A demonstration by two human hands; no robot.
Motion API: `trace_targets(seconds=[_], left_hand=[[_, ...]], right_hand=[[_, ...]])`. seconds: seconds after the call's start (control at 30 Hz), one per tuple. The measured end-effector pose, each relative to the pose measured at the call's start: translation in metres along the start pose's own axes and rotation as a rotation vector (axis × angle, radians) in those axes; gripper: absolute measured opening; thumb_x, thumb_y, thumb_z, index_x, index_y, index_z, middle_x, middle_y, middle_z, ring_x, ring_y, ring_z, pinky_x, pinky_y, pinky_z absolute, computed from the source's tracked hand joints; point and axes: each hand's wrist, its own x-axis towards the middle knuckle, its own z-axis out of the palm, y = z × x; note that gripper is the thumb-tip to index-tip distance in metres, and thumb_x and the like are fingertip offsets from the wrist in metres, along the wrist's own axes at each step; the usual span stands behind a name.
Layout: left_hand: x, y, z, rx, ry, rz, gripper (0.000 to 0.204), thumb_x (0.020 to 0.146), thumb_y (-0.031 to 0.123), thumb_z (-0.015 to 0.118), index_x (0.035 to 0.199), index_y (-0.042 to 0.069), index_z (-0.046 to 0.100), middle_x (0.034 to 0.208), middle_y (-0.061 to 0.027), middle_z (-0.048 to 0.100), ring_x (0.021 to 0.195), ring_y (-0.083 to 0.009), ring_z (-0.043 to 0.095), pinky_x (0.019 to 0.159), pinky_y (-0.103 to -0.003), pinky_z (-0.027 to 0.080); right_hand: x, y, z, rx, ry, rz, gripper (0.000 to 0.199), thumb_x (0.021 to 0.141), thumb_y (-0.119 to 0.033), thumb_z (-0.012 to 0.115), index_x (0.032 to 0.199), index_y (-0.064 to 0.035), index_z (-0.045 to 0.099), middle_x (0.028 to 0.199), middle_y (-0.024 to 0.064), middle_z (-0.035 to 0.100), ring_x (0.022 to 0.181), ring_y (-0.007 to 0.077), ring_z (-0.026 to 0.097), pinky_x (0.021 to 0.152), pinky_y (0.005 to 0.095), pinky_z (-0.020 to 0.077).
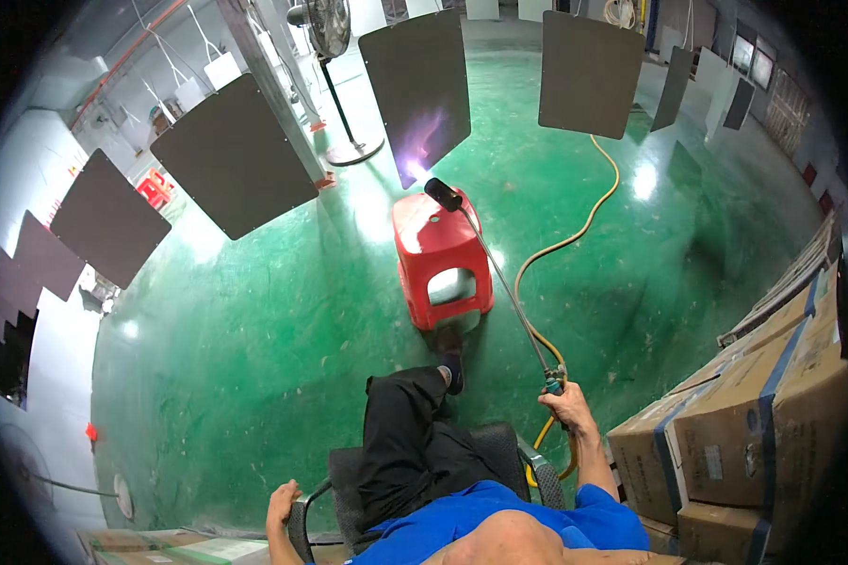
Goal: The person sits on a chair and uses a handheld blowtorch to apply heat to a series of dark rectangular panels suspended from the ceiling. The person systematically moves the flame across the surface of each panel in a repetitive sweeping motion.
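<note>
My right hand [568, 411] is closed around the handle of a gas torch [506, 284], a long thin metal tube with a dark burner head [443, 194]. A white and purple flame [416, 168] leaves the burner and reaches the lower corner of a hanging dark panel [415, 85]. The burner head appears over the seat of a red plastic stool [433, 226]; I cannot tell whether they touch. Loosely curved beside the chair's left armrest [299, 523], my left hand [282, 505] holds nothing that I can see.
A yellow hose [575, 235] runs from the torch across the green floor [254, 348]. More dark panels [236, 155] hang in an arc from left to right. Beyond them stands a pedestal fan [334, 75]. Cardboard boxes [725, 443] are stacked close on my right.
</note>
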Motion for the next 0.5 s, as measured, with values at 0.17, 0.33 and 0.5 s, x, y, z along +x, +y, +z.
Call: trace_targets(seconds=[0.17,0.33,0.5], left_hand=[[-0.043,0.008,0.011,0.132,0.173,0.081,0.051,0.082,0.043,0.071,0.114,0.003,0.065,0.094,-0.0161,0.069,0.091,-0.0232,0.065,0.078,-0.036,0.050],[-0.075,0.047,0.025,0.432,0.364,0.086,0.056,0.077,0.045,0.074,0.113,0.004,0.065,0.087,-0.0206,0.067,0.083,-0.0322,0.065,0.077,-0.041,0.051],[-0.079,0.054,0.026,0.429,0.394,0.080,0.052,0.073,0.042,0.077,0.106,0.002,0.069,0.087,-0.0238,0.068,0.085,-0.0365,0.065,0.078,-0.043,0.051]], right_hand=[[0.014,-0.002,0.003,-0.032,-0.021,-0.052,0.017,0.074,-0.013,0.073,0.081,-0.0048,0.061,0.059,-0.0022,0.051,0.049,0.0090,0.047,0.045,0.0271,0.0351],[0.042,0.001,0.005,0.037,0.007,-0.024,0.013,0.075,-0.010,0.071,0.078,-0.0057,0.059,0.058,-0.0017,0.051,0.045,0.0091,0.046,0.041,0.0264,0.0351],[0.075,-0.013,0.008,0.065,0.022,-0.041,0.012,0.076,-0.009,0.070,0.075,-0.0054,0.059,0.057,-0.0006,0.051,0.044,0.0108,0.048,0.041,0.0280,0.0366]])
